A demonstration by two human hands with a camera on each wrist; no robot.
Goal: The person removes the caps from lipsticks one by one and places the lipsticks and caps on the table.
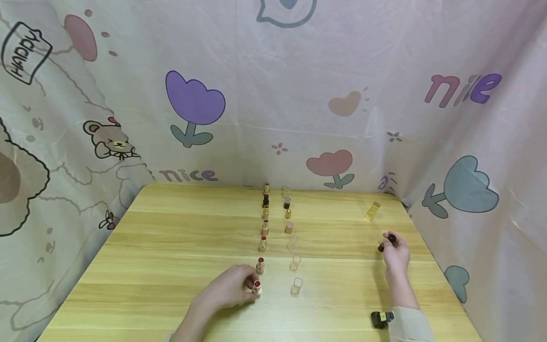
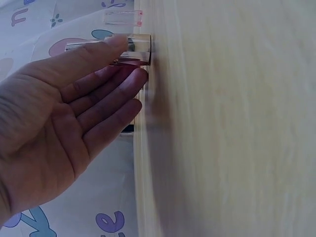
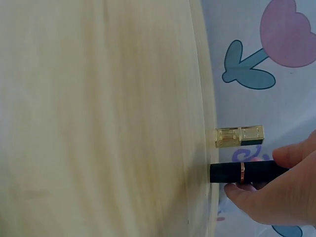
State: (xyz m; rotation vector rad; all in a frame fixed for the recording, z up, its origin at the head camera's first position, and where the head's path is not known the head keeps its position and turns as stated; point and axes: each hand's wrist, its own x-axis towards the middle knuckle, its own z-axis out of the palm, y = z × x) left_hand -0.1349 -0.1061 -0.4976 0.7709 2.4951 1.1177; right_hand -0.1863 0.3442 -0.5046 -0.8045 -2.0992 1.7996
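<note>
At the near end of a row of uncapped lipsticks, my left hand (image 1: 231,286) pinches the base of an upright lipstick (image 1: 257,288) with a red tip. In the left wrist view the thumb lies along that lipstick (image 2: 140,48), its foot right at the tabletop. At the right side my right hand (image 1: 397,252) holds a black lipstick tube (image 1: 391,238) between thumb and fingers. The right wrist view shows a thin gold ring around this closed black tube (image 3: 227,173), its lower end close to the table. Beyond it stands a gold lipstick tube (image 1: 372,210).
Several open lipsticks (image 1: 263,244) run in a line toward the back. Beside them, to the right, is a line of caps, several of them clear (image 1: 295,262). A small black object with a yellow label (image 1: 379,319) lies by the right sleeve (image 1: 411,325). Printed cloth (image 1: 256,95) surrounds the wooden table (image 1: 179,237).
</note>
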